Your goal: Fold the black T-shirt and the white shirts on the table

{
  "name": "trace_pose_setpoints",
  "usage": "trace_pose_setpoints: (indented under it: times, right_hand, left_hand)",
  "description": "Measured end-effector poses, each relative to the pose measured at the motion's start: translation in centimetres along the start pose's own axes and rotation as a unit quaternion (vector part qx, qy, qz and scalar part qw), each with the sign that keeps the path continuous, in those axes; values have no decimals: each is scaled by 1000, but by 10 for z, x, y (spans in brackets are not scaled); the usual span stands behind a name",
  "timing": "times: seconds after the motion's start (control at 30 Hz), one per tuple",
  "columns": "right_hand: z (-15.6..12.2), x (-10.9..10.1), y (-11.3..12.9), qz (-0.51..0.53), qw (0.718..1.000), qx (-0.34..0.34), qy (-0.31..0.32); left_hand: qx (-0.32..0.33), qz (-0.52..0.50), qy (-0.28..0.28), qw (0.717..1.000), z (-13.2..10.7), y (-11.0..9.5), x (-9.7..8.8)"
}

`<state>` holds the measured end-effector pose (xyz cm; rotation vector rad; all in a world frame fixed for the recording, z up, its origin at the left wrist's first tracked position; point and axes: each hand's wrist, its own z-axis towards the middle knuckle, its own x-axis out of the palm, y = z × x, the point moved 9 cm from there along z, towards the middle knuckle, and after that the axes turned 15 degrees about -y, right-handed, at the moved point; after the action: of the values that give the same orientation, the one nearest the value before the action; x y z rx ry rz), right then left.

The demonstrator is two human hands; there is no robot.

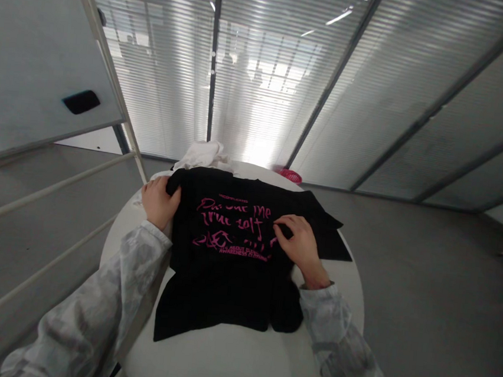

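A black T-shirt with pink lettering lies spread and partly folded over on a round white table. At the shirt's upper left edge, my left hand is closed with the cloth between thumb and fingers. My right hand rests on the shirt just right of the lettering, its curled fingers pinching the fabric. Dark cloth hides part of those fingertips. Two corners of the shirt stick out to the right, and another flap hangs toward me at the lower left.
Crumpled white cloth lies at the table's back left. Behind the back edge shows a pink-red basket-like thing. A whiteboard on a pale metal frame stands at left. Glass partitions with blinds rise beyond.
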<state>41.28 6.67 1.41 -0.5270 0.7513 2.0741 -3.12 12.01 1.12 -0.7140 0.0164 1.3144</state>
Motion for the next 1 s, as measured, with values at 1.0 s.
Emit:
trace_pose_setpoints:
  times: [1.0]
  right_hand:
    - [-6, -86, -46, 58, 971, 88, -215]
  left_hand:
    - [-205, -110, -133, 963, 6, 40, -17]
